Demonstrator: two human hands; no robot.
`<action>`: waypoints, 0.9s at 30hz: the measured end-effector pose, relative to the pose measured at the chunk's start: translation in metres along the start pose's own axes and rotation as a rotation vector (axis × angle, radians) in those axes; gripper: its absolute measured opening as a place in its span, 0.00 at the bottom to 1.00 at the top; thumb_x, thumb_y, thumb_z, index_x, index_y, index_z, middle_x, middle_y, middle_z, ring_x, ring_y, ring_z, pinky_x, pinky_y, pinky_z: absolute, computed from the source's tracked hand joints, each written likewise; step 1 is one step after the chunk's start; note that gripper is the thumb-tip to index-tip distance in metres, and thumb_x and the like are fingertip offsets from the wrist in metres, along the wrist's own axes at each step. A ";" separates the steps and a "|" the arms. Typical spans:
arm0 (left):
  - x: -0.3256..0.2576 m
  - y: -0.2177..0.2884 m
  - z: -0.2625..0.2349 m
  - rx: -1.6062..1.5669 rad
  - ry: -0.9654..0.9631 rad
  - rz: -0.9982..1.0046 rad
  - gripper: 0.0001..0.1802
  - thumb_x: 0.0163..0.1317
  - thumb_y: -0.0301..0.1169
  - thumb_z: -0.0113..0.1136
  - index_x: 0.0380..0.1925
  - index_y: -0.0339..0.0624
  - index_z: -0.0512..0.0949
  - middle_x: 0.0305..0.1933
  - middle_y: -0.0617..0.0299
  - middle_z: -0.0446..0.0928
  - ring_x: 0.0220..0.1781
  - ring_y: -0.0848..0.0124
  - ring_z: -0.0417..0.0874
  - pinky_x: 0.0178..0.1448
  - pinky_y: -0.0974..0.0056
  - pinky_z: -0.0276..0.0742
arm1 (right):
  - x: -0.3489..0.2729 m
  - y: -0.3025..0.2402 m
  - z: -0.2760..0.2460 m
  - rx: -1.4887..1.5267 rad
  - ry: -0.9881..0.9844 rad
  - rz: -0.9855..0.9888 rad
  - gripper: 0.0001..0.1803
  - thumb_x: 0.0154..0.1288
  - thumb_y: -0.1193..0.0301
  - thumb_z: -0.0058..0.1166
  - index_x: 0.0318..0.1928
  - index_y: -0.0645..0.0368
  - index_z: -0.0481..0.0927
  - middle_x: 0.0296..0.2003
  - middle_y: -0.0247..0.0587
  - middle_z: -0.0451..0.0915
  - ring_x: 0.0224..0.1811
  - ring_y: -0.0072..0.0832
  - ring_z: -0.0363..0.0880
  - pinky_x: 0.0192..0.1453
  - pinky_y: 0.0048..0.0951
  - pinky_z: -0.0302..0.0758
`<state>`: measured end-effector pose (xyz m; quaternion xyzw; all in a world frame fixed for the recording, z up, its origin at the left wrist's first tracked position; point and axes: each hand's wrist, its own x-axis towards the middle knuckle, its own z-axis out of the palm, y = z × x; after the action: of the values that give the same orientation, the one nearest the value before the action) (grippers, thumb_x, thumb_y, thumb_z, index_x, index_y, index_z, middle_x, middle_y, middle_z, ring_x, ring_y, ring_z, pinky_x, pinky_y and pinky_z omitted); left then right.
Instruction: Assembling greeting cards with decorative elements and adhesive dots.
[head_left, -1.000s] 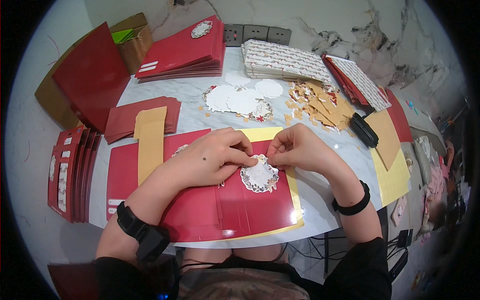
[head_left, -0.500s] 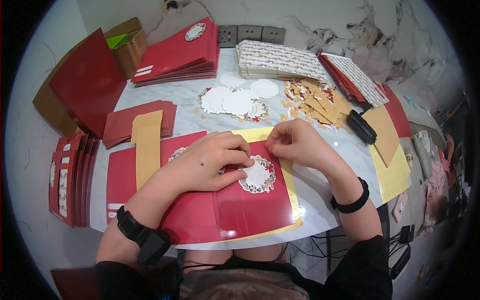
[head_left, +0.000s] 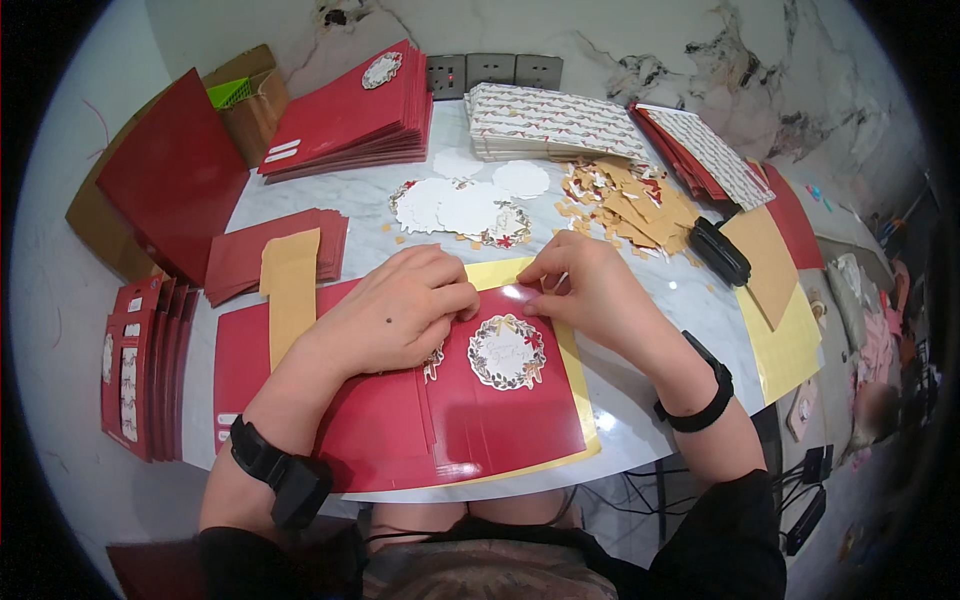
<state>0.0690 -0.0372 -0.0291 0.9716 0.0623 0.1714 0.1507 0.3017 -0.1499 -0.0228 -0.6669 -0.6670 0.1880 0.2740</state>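
Head view
Left hand (head_left: 395, 318): lies on the red card (head_left: 480, 420), fingers curled and pressed together, tips at the card's top edge.
Right hand (head_left: 590, 290): fingertips pinched at the card's top edge, beside the left hand; what they pinch is too small to tell.
Sticker (head_left: 507, 351): round wreath, flat on the card, just below both hands.
Card: at the table's (head_left: 640, 400) near edge, on a yellow sheet (head_left: 575, 360).
Beyond: white rounds (head_left: 460, 205), paper scraps (head_left: 620, 200), black tool (head_left: 720, 250).
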 end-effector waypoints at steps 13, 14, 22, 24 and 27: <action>0.003 0.000 -0.011 -0.083 0.016 -0.170 0.12 0.66 0.28 0.55 0.48 0.41 0.79 0.46 0.54 0.76 0.49 0.52 0.79 0.56 0.55 0.75 | 0.005 0.001 -0.002 0.352 0.015 0.115 0.09 0.63 0.76 0.68 0.41 0.65 0.82 0.25 0.32 0.81 0.29 0.15 0.80 0.31 0.19 0.74; 0.003 0.000 -0.013 -0.072 0.006 -0.166 0.12 0.66 0.28 0.55 0.48 0.41 0.79 0.46 0.54 0.76 0.49 0.52 0.79 0.56 0.55 0.75 | 0.004 0.001 -0.003 0.364 0.026 0.111 0.09 0.63 0.76 0.68 0.41 0.65 0.82 0.25 0.32 0.81 0.29 0.15 0.80 0.31 0.19 0.74; -0.005 -0.001 -0.028 -0.147 0.276 -0.258 0.10 0.66 0.26 0.55 0.42 0.38 0.82 0.35 0.63 0.71 0.36 0.73 0.72 0.42 0.69 0.66 | 0.001 -0.007 -0.020 0.398 -0.080 0.213 0.08 0.66 0.74 0.67 0.39 0.65 0.82 0.24 0.34 0.83 0.22 0.15 0.78 0.23 0.21 0.73; -0.006 0.000 -0.031 -0.179 0.308 -0.278 0.09 0.65 0.26 0.56 0.39 0.38 0.83 0.34 0.63 0.70 0.36 0.73 0.72 0.41 0.70 0.65 | 0.003 0.000 -0.020 0.399 -0.036 0.188 0.08 0.66 0.73 0.67 0.37 0.64 0.81 0.24 0.34 0.83 0.22 0.15 0.78 0.23 0.21 0.73; -0.008 -0.005 -0.033 -0.165 0.284 -0.203 0.07 0.67 0.27 0.58 0.41 0.39 0.82 0.36 0.62 0.71 0.37 0.70 0.74 0.44 0.67 0.69 | 0.008 0.009 -0.019 0.420 0.009 0.155 0.09 0.67 0.73 0.66 0.36 0.63 0.79 0.25 0.34 0.82 0.23 0.15 0.79 0.23 0.20 0.73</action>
<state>0.0491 -0.0250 -0.0039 0.9108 0.1663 0.2952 0.2359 0.3210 -0.1434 -0.0130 -0.6454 -0.5586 0.3401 0.3947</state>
